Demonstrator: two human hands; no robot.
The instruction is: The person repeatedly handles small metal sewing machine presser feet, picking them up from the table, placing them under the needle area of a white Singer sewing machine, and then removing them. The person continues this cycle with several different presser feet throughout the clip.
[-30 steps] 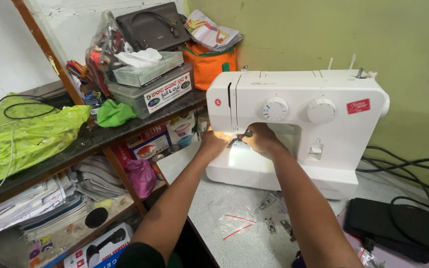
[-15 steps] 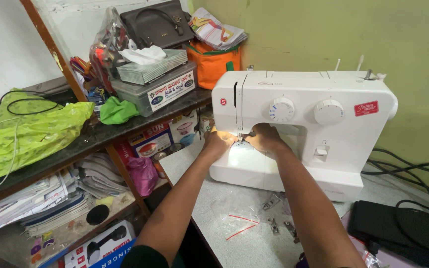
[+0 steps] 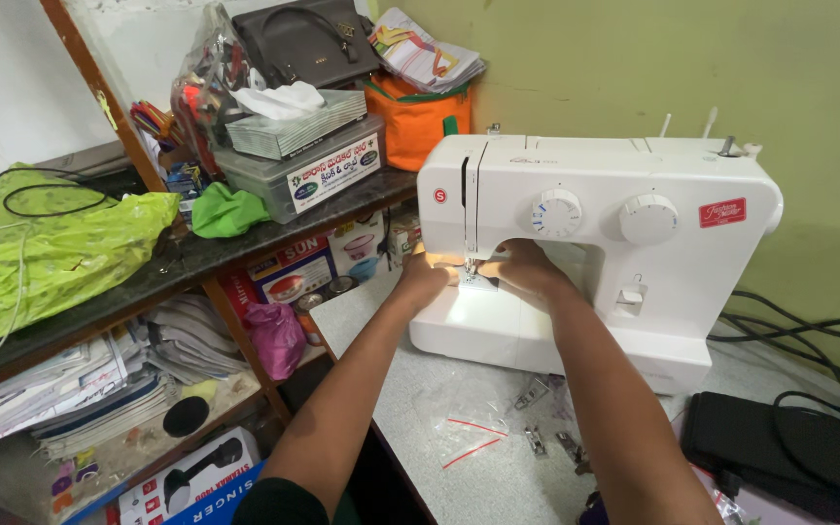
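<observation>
A white sewing machine [image 3: 595, 233] with two round dials stands on a grey speckled table [image 3: 420, 389]. Both my hands reach under its arm to the lit needle area [image 3: 469, 272]. My left hand [image 3: 427, 275] is at the left of the needle, fingers curled in toward it. On the other side, my right hand [image 3: 522, 267] has its fingertips at the presser foot. The fingers hide what they touch, and I cannot tell if either holds a small part.
Small metal presser feet [image 3: 535, 439] and clear zip bags [image 3: 469, 428] lie on the table in front of the machine. A black foot pedal [image 3: 780, 457] with cables sits at the right. Cluttered shelves [image 3: 196, 253] with boxes, bags and a green cloth stand at the left.
The view has shifted slightly; my hands stay at the needle area, with only small finger movements.
</observation>
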